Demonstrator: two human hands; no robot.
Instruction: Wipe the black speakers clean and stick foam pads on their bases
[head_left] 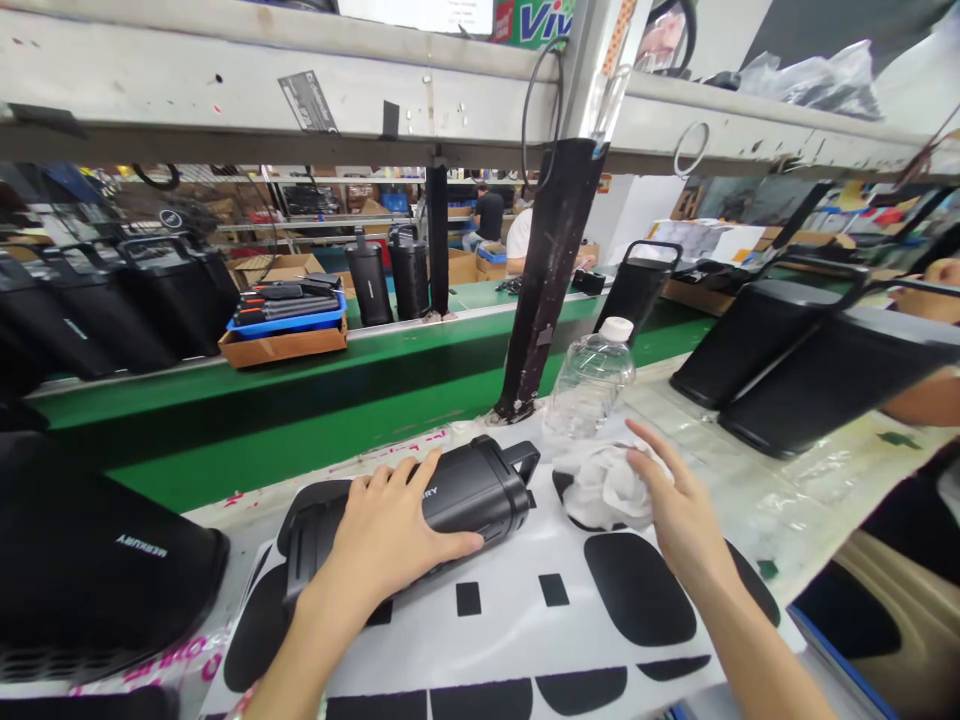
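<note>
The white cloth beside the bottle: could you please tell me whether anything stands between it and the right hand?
Nothing visible does. The right hand is at the white cloth, its fingers apparently touching its right edge. The bottle stands behind the cloth, and the black speaker under the left hand lies to its left.

Workbench (795,480) bears a white sheet (517,600), a bottle (589,385), 2 speakers (750,335).

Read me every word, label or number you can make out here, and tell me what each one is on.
"Viv": box on the top shelf, cut off by the frame.
"RY": end of a word on the speaker under the left hand.
Unreadable: white word on the black case at left, shelf label, pink lettering on the table edge.
</note>
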